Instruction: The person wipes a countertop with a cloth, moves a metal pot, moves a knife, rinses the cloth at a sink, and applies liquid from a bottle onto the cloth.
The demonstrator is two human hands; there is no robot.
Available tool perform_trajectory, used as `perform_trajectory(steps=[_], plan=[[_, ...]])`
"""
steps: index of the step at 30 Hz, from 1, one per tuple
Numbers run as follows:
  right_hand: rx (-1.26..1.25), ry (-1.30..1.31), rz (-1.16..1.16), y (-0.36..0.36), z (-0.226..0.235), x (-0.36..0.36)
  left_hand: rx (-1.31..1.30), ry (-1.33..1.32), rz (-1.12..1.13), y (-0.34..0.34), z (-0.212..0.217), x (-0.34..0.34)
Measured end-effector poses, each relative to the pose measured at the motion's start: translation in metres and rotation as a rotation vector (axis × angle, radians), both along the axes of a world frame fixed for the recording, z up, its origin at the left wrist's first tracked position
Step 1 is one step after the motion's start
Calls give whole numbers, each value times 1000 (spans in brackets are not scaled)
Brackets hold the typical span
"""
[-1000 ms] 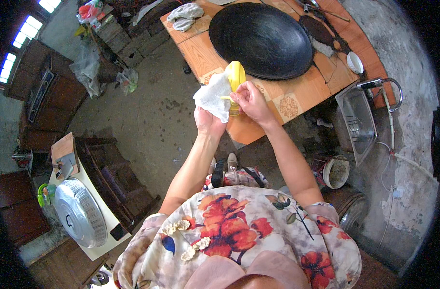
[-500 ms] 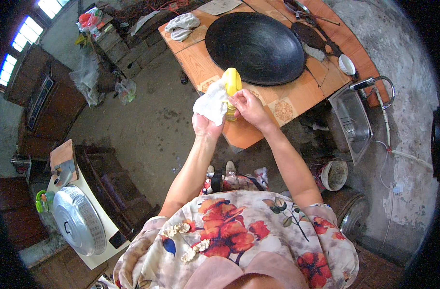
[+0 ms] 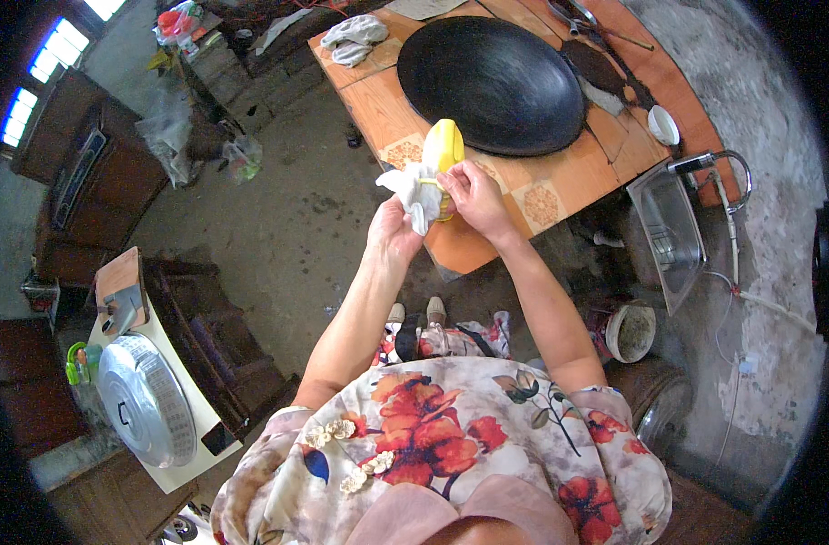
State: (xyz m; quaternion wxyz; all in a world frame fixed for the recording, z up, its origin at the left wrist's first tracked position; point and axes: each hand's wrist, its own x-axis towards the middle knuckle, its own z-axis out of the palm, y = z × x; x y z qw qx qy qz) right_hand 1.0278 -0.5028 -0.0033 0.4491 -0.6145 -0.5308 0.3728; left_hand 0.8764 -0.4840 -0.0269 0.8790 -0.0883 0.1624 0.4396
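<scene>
Above the near corner of the tiled counter (image 3: 464, 250), my two hands are together around a white cloth (image 3: 421, 193) and a yellow plastic object (image 3: 444, 145) with a rounded end. My left hand (image 3: 394, 231) is closed on the cloth from below, and loose corners stick out to the left. At the yellow object's right side, my right hand (image 3: 476, 200) pinches it where a thin yellow strip crosses the cloth. The object's lower part is covered by cloth and fingers, so its exact kind cannot be made out.
A big black wok (image 3: 492, 86) sits on the counter behind my hands, with a grey rag (image 3: 354, 41) to its left. At right are a small white bowl (image 3: 663, 125), a steel sink (image 3: 666, 236) and a bucket (image 3: 631, 332). A lidded pot (image 3: 147, 400) stands lower left.
The white cloth is now bunched around the yellow object rather than draped over my left palm. A yellow strip shows across it. Both hands have shifted slightly in the view.
</scene>
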Motion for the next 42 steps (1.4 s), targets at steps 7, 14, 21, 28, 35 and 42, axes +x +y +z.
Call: perform_trajectory(steps=[7,14,21,28,35,42], plan=[[52,-97,1,1,-13,5,153,419,38,-3,13,14],[31,-159,23,1,8,3,86,102,47,11,-48,3],[106,-209,9,-2,13,13,114,-85,79,-16,3,-24],[262,-60,358,-64,69,-23,30,-120,226,-25,18,-48],[-635,1007,302,-23,-53,-87,38,-44,228,-34,4,-107],[-516,1049,434,79,-52,-197,-104,-68,92,6,-46,-222]])
